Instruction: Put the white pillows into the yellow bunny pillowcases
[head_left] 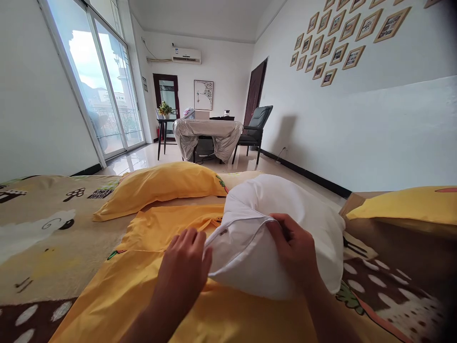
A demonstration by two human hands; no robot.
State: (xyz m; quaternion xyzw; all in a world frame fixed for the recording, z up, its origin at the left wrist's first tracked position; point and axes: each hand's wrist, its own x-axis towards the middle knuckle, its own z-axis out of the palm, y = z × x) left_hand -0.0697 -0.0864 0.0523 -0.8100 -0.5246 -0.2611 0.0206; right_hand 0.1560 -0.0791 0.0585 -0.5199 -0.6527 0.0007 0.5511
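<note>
A plump white pillow [303, 205] lies on the bed in front of me, with a piped seam along its near-left end. Pinched between the thumb and fingers of my right hand [294, 250] is the edge of that end. My left hand [187, 262] is closed at the pillow's left corner, its fingers curled and the thumb against the white cloth; the exact grip is partly hidden. Beneath the pillow and both hands spreads an orange-yellow cloth [135, 271] with carrot prints, wrinkled just left of the pillow.
A stuffed yellow pillow [167, 183] lies beyond the cloth, and another yellow pillow [410, 205] rests at right. The patterned blanket [39, 238] covers the bed. Past the bed's far edge stand a covered table [207, 126] and a dark chair [255, 128]. Sliding glass doors [103, 85] are at left.
</note>
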